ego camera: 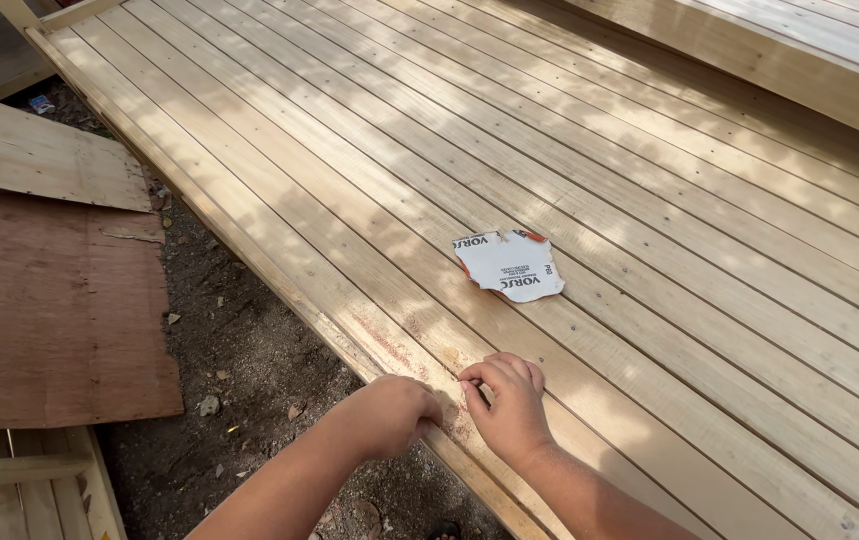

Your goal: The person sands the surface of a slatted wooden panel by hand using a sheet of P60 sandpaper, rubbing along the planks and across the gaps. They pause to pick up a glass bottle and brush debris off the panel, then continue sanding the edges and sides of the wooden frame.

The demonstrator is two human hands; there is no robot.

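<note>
Outdoor plank panel (570,150) | dirt (250,370) beside | left hand (390,415) fisted | right hand (510,405) fingertips pinched

Bright outdoor daylight, broken into dappled patches of sun and shade.

Soft-edged, mottled shadows lie across the pale plank panel (570,170), thickest along its upper half, while sunlit blotches near the lower right come close to washing out the wood grain. The white torn card (510,265) is the brightest spot yet keeps its detail, without real glare. The bare soil (250,370) and the brown board (50,310) at left sit in even, duller shade. Both hands (450,410) are evenly lit and throw only faint shadows. Focus is sharp throughout; the plank lines fan out towards the frame edges from the wide lens.
</note>
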